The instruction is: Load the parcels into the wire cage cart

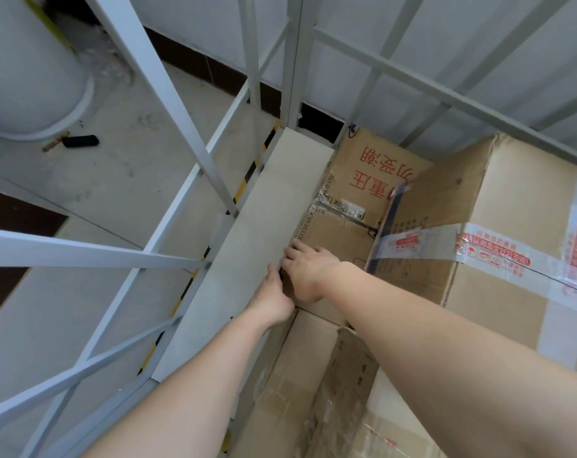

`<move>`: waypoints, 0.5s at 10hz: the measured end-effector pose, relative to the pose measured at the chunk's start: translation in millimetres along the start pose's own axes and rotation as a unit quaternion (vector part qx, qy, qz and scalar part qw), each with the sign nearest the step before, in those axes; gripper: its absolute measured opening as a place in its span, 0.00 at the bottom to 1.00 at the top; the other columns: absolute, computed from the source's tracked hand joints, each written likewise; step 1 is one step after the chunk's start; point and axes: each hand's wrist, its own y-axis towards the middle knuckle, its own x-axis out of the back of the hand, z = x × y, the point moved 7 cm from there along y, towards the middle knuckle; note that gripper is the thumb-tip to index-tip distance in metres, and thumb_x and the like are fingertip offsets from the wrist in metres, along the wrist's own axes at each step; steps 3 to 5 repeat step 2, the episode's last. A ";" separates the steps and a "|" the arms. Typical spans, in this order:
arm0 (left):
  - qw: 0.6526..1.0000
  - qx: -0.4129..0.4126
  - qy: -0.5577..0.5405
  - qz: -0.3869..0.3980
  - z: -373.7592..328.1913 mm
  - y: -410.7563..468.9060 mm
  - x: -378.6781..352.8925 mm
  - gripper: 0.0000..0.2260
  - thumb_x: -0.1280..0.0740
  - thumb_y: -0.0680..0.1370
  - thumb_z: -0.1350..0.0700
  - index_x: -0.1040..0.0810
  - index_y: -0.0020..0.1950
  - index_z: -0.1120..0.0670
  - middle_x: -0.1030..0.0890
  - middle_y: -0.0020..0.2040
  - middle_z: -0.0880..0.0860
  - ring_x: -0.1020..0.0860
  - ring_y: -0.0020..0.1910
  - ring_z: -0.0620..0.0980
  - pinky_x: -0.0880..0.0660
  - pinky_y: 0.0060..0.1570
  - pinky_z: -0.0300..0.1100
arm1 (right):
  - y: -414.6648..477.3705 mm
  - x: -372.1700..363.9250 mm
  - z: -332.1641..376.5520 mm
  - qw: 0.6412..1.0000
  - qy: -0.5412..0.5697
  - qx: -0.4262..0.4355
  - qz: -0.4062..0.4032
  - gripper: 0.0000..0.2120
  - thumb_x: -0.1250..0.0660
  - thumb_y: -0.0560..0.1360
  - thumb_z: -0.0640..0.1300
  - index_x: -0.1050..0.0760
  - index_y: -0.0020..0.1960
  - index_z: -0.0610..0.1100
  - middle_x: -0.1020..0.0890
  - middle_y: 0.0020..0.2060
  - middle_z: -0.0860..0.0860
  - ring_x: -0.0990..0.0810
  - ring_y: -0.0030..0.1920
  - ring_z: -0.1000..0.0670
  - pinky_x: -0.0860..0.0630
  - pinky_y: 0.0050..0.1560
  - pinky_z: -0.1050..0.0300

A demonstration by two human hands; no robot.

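Fingers [298,250] of left hand [273,300] and right hand [308,276] grip the white parcel [264,223] by its edge beside a carton [343,236].

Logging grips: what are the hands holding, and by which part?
The left hand and right hand grip the long white parcel at its inner edge, beside the brown carton.

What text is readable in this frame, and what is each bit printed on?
"重压" and "受潮", red, upside down: brown box.
"CHEMICA" and "LTD", black, along that box's left edge; the letters around them are unclear.
Red print on the tape across the large box: too blurred to read.
Small black print on the lower box: too small to read.
White box: no print shows.
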 end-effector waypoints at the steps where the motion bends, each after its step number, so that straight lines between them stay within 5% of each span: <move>1: 0.999 0.006 0.025 -0.036 2.4 -2.6 7.0 0.31 0.42 0.78 0.59 0.51 0.78 0.61 0.41 0.77 0.59 0.38 0.74 0.59 0.36 0.70 0.52 | -14.5 6.1 3.9 0.999 0.035 -0.004 -0.016 0.25 0.43 0.78 0.44 0.38 0.75 0.45 0.41 0.76 0.47 0.51 0.78 0.47 0.41 0.73 0.40; 2: 0.994 0.018 0.070 -0.082 3.3 -18.3 17.2 0.19 0.42 0.75 0.60 0.33 0.67 0.60 0.29 0.66 0.61 0.30 0.65 0.62 0.29 0.62 0.53 | -42.7 12.4 8.9 0.996 0.078 -0.010 -0.039 0.20 0.40 0.77 0.43 0.31 0.69 0.44 0.28 0.68 0.44 0.38 0.73 0.43 0.31 0.67 0.43; 5: 0.994 0.018 0.070 -0.082 3.3 -18.3 17.2 0.19 0.42 0.75 0.60 0.33 0.67 0.60 0.29 0.66 0.61 0.30 0.65 0.62 0.29 0.62 0.53 | -42.7 12.4 8.9 0.996 0.078 -0.010 -0.039 0.20 0.40 0.77 0.43 0.31 0.69 0.44 0.28 0.68 0.44 0.38 0.73 0.43 0.31 0.67 0.43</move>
